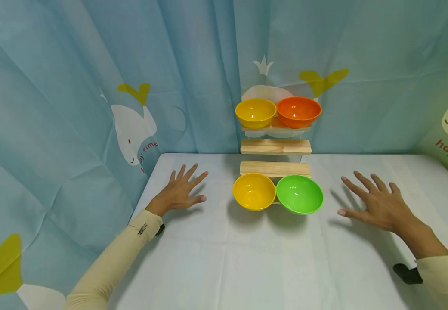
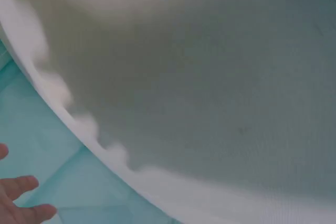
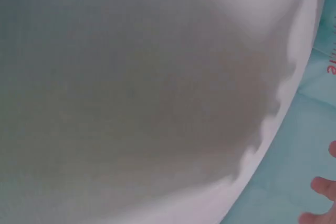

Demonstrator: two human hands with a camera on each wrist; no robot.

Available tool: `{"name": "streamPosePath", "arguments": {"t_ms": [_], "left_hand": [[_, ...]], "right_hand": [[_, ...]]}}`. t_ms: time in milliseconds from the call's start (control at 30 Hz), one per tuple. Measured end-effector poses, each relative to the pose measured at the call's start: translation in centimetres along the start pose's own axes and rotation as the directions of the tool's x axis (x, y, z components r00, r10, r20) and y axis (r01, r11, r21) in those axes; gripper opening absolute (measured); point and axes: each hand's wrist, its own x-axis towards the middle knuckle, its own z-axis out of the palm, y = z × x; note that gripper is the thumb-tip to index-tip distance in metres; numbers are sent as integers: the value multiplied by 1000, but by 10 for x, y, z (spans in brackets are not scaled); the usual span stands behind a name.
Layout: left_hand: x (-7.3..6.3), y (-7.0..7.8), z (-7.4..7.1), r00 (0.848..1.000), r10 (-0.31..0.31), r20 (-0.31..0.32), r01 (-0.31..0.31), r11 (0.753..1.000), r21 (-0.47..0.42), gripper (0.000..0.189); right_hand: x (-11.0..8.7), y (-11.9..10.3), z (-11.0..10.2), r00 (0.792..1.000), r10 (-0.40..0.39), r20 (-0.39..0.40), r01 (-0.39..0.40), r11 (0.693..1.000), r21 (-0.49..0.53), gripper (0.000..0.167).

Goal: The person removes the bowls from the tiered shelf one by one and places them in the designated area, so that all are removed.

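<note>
My left hand (image 1: 178,192) is over the left side of the white table with its fingers spread, holding nothing. On the right side, my right hand (image 1: 380,204) also has spread fingers and nothing in it. Between them stands a stepped wooden rack (image 1: 276,147). A yellow bowl (image 1: 255,113) and an orange bowl (image 1: 299,112) sit side by side on its top step. At the lowest step are another yellow bowl (image 1: 254,192) and a green bowl (image 1: 300,194). Both hands are apart from the bowls. The wrist views show mostly table, hand shadows and a few fingertips.
A white cloth (image 1: 262,267) covers the table. Behind and to the left hangs a light blue curtain (image 1: 193,64) printed with whales, close to the table's back edge. Dark wrist devices show under both sleeves, such as the right one (image 1: 407,274).
</note>
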Motion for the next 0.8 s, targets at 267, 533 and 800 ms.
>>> {"name": "streamPosePath", "arguments": {"t_ms": [267, 533, 800], "left_hand": [[8, 6, 1, 1000, 29, 7, -28, 992, -124, 84], [27, 19, -3, 998, 52, -28, -59, 909, -413, 69], [50, 36, -9, 994, 41, -102, -92, 821, -563, 55]], "right_hand": [[2, -11, -11, 997, 19, 76, -34, 980, 197, 91], [1, -23, -16, 999, 24, 22, -31, 905, 425, 72], [6, -38, -15, 996, -35, -78, 76, 785, 615, 62]]}}
